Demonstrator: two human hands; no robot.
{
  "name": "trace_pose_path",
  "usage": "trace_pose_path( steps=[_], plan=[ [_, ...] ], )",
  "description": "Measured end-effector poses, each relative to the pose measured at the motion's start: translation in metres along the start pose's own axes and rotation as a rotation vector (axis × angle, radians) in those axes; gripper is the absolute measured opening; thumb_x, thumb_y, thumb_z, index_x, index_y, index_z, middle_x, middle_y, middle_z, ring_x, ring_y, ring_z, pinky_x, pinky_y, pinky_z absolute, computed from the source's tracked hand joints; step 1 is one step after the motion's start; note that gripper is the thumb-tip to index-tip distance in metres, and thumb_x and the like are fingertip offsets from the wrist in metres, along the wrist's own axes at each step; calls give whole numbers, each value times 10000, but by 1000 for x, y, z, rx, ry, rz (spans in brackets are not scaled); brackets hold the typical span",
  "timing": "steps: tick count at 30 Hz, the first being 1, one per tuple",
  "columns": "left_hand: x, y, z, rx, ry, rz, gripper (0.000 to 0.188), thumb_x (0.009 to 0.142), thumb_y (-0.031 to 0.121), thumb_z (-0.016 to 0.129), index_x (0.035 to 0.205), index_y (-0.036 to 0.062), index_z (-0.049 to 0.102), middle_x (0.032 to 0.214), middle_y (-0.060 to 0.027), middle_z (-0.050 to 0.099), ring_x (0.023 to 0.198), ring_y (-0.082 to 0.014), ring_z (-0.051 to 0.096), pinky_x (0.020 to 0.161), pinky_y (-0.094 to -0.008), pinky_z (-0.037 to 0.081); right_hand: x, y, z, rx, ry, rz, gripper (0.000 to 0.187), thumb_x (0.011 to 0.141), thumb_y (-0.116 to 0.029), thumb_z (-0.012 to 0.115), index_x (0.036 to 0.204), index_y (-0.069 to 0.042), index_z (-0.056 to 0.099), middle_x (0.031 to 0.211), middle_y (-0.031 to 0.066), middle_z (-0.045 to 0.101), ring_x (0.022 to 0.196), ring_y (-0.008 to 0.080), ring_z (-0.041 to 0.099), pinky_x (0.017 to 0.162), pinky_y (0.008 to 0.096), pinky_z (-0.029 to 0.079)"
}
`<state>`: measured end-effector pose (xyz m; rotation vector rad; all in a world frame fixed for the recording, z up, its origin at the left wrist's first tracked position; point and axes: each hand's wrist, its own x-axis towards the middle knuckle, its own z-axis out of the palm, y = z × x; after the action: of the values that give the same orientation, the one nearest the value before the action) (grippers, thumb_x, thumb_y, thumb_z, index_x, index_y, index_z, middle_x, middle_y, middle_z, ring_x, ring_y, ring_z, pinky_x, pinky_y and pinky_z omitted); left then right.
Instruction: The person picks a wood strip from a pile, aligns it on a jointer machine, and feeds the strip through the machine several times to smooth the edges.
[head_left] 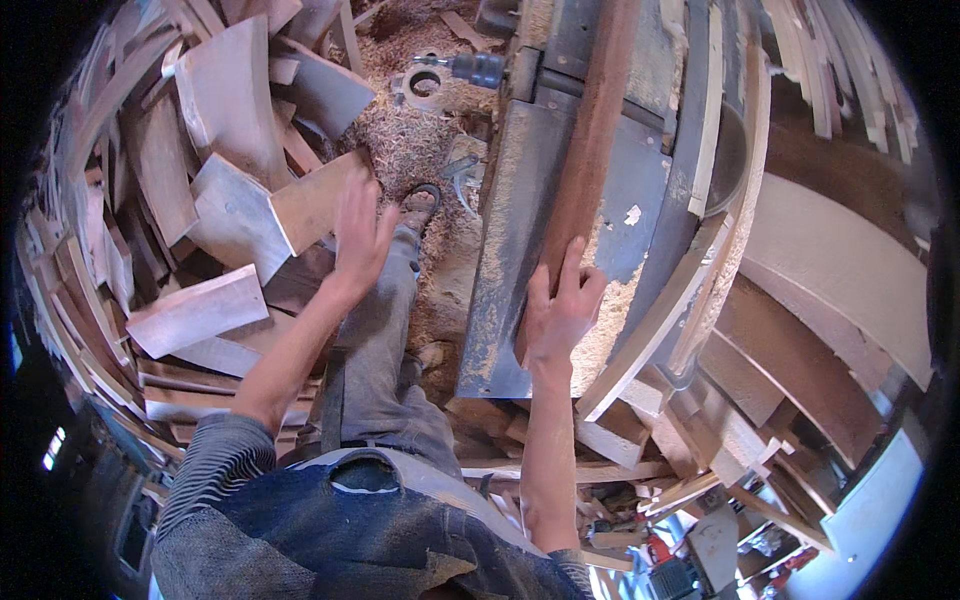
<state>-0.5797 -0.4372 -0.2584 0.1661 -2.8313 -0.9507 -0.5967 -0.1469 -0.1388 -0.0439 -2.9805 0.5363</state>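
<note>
A long reddish-brown wooden beam (590, 150) lies lengthwise on the grey metal bed (510, 200) of a woodworking machine. At the beam's near end is my right hand (566, 312), with its thumb and forefinger over the wood and the other fingers bent at its right side. My left hand (362, 235) is raised off to the left of the machine, holding nothing, fingers stretched out. Just behind it, a tan board (318, 200) sticks out from the wood pile; I cannot tell whether the hand touches it. Sawdust (615, 300) covers parts of the bed.
Boards (235, 100) are heaped high along the left. A wooden rail (655, 325) runs along the machine's right side, with wide planks (800, 350) beyond. Shavings (400, 140) cover the floor around a round metal part (422, 88) and my sandalled foot (420, 205).
</note>
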Motion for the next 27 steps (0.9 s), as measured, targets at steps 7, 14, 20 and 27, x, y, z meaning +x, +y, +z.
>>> trace_pose_path(
  steps=[7,14,20,27],
  plan=[
    [-124,13,-16,70,-300,-218,464,1000,278,607,1331,-37,525,1510,-270,444,1471,-453,348,1197,-586,269,57,-1,15,11,97,-89,563,875,-215,737,1413,-86,640,952,174,535,843,351,584,782,448,506],
    [-117,7,-14,98,-362,-251,476,997,295,607,1330,-33,519,1514,-266,446,1466,-447,361,1211,-571,263,139,-5,27,-66,90,-119,560,890,-283,715,1408,-85,639,939,191,557,858,365,608,772,456,513],
    [-104,3,-14,112,-377,-308,469,990,303,613,1326,-14,533,1512,-253,459,1466,-437,369,1205,-555,278,211,2,44,-102,168,-222,558,872,-300,710,1386,-88,655,907,213,582,821,385,627,754,472,526],
    [-85,2,-17,110,-377,-348,458,986,304,619,1318,-4,550,1504,-253,469,1470,-436,365,1204,-544,277,287,-3,61,-173,206,-229,563,840,-311,695,1358,-91,678,935,272,615,842,414,662,781,487,549]
  ],
)
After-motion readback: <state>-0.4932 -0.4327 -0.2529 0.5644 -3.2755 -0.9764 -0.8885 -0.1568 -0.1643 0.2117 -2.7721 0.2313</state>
